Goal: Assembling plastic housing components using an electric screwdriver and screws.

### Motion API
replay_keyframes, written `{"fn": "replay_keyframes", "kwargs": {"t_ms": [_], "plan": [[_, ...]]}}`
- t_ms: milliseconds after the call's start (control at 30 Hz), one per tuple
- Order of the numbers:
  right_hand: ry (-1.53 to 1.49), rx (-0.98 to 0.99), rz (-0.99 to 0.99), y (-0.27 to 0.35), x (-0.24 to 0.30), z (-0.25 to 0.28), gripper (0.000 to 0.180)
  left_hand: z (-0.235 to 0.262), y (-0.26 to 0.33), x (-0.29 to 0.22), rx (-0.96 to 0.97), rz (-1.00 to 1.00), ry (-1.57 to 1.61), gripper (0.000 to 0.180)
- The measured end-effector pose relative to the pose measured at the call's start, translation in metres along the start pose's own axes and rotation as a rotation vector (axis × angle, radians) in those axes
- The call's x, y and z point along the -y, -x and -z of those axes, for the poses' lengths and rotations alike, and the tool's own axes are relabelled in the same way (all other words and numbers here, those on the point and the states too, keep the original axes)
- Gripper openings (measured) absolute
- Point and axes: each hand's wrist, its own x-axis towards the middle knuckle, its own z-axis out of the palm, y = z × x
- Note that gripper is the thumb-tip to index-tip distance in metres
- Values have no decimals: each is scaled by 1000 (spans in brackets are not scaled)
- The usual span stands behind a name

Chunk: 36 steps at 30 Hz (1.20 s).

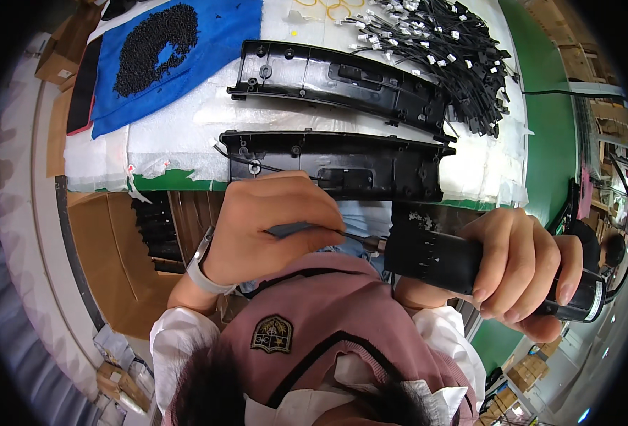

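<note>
In my right hand (523,259) is a black electric screwdriver (427,257), held level with its bit toward the left. My left hand (261,213) is closed in a pinch at the end of the bit (353,237). A small grey-blue patch shows between its thumb and fingers; what they hold is too hidden to name. Just beyond both hands, at the table's near edge, lies a long black plastic housing (399,167) with its ribbed inside up. A thin black cable (261,165) with a white plug runs in its left end. Behind it lies a second such housing (307,67).
At the back left, a blue cloth (236,32) bears a heap of small black screws (159,39). Many black cables (463,67) with white plugs are piled at the back right, near yellow rubber bands (337,10). A cardboard box (119,259) stands below the table's left side.
</note>
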Motion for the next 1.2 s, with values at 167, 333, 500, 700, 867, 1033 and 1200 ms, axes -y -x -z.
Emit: {"fn": "replay_keyframes", "kwargs": {"t_ms": [167, 333, 500, 700, 867, 1033, 1200], "plan": [[26, -48, 30, 0, -7, -5, 32, -4, -1, -5, 8, 24, -125, 35], [412, 144, -108, 8, -8, -6, 33, -14, 7, 18, -49, -222, -778, 42], [468, 308, -205, 10, -16, -5, 37, -15, 20, 42, -79, -344, -943, 27], [463, 361, -258, 6, -15, -6, 39, -16, 14, 36, -73, -323, -896, 25], [492, 361, -296, 8, -23, -15, 37, -19, 15, 40, -112, -331, -901, 20], [513, 384, -418, -4, -32, -18, 33, -21, 19, 44, -150, -325, -905, 17], [534, 415, -471, -18, -25, -17, 32, -21, 11, 37, -165, -358, -865, 15]]}}
